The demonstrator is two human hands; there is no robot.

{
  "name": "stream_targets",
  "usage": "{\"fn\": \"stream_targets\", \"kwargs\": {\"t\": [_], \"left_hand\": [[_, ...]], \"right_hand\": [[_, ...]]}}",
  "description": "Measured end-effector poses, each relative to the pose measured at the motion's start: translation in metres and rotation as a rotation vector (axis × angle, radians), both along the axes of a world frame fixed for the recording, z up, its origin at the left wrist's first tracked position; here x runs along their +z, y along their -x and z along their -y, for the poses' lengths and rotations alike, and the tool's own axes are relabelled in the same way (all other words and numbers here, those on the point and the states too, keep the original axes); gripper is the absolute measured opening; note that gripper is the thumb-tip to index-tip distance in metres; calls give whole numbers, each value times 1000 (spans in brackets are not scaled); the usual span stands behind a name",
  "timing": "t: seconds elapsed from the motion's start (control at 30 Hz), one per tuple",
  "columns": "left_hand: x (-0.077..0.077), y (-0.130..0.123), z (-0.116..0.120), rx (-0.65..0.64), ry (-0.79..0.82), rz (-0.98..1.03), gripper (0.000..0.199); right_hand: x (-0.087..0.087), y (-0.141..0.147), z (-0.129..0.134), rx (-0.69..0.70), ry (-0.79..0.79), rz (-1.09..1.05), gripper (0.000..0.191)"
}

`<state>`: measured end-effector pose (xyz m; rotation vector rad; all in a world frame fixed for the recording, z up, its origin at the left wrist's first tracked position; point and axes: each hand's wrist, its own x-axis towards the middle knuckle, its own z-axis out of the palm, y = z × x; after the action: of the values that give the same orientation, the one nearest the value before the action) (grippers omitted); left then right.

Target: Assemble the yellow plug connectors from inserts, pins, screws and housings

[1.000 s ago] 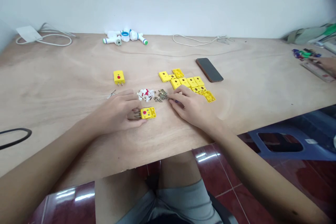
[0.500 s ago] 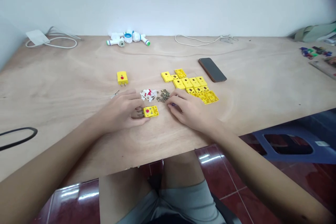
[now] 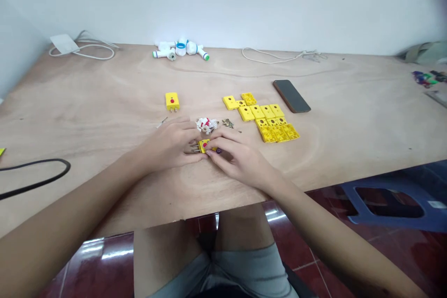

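The left hand (image 3: 174, 142) is curled round the pin end of a yellow plug (image 3: 202, 145), steadying it on the tabletop (image 3: 139, 79). The right hand (image 3: 240, 158) has its fingertips drawn in over the plug's other end; whether they grip the plug or some small part, I cannot tell.

Just beyond the plug lie white and red pieces (image 3: 206, 125), with loose screws (image 3: 228, 123) beside them. Beyond it to the left stands a second plug (image 3: 172, 100), which looks put together. To the right are yellow shells (image 3: 267, 111), several lying with their hollow sides up. So one unit looks complete, one is in hand and plenty of parts remain loose.

Fingers cover much of the held plug, so whether its cover and screws are in place is unclear. A purple bit (image 3: 219, 150) under the right fingers is barely visible. The dark loop (image 3: 52, 162), far left of the plug, is cut off.
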<state>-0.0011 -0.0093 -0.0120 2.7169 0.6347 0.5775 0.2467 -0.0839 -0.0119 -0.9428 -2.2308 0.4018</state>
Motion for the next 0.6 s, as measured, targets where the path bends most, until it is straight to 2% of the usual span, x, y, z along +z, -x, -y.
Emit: {"fn": "stream_targets", "kwargs": {"t": [0.27, 0.47, 0.6], "left_hand": [[-2, 0, 0, 5, -22, -4, 26], [-1, -1, 1, 17, -24, -10, 26], [1, -1, 1, 14, -16, -8, 26]], "right_hand": [[-7, 4, 3, -33, -141, -5, 10], [-11, 4, 8, -70, -276, 82, 10], [-10, 5, 10, -74, -271, 120, 13]]}}
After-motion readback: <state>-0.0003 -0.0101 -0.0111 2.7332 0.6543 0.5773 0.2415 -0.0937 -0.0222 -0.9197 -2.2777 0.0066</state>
